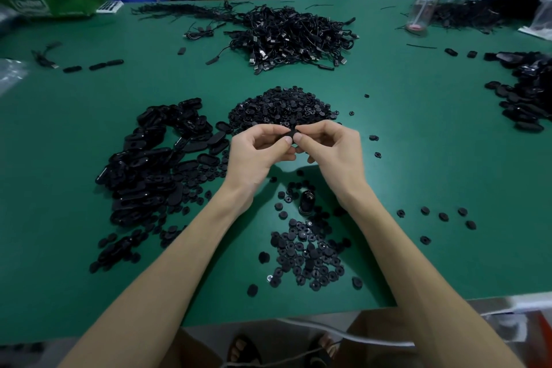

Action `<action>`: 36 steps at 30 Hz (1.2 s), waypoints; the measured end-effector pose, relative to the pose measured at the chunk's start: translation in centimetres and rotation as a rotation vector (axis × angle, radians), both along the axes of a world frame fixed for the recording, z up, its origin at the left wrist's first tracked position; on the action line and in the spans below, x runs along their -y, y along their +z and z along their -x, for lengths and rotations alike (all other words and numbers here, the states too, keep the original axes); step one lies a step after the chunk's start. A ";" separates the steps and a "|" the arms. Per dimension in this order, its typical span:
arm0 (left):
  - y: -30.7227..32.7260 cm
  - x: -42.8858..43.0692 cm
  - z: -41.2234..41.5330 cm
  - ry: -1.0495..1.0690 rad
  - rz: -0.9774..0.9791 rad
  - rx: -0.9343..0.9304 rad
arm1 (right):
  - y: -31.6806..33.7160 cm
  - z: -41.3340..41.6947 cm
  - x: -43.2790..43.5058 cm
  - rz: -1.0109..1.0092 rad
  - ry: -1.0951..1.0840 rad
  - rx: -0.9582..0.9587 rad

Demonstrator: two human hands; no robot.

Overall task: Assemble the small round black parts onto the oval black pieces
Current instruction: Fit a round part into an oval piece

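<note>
A green tabletop (418, 158) fills the view, with blue bins and machine frames behind its far edge. At its middle lies a heap of small round black parts (283, 107), the landmark here. Beyond that heap sprawls a big tangle of black cables (292, 36). Left of the heap spreads a wide pile of oval black pieces (155, 164). Nearer than the heap, towards the person, lies a loose scatter of round parts (307, 254). Just in front of the heap the left hand (257, 155) and right hand (331, 149) meet above the tabletop. Each grip is clamped by curled fingers and thumb on one small black part (291, 135). Whether that part is oval or round cannot be told.
</note>
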State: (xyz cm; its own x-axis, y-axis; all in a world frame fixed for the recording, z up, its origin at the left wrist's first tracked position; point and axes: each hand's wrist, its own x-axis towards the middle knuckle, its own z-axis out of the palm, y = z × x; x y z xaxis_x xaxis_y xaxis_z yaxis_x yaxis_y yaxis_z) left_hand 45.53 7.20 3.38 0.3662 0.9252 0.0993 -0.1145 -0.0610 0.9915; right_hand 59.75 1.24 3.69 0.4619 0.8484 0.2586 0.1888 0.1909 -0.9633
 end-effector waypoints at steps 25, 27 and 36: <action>0.2 -0.6 0.4 -0.034 -0.141 -0.042 | 0.2 0.7 0.3 -0.032 -0.049 0.220; 0.3 -0.8 0.3 0.012 -0.263 -0.116 | 0.3 0.7 0.3 -0.031 -0.083 0.208; 1.6 -6.3 4.7 0.537 -0.555 -0.911 | 0.6 -1.3 0.3 0.078 -0.489 0.116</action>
State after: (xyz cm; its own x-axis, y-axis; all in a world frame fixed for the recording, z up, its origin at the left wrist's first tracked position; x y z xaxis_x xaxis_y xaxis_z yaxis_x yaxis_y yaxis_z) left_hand 40.81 13.45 4.95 0.0885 0.8943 0.4386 0.7884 -0.3320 0.5179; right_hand 61.04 0.98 4.26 0.7818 0.5591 0.2761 0.3444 -0.0180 -0.9387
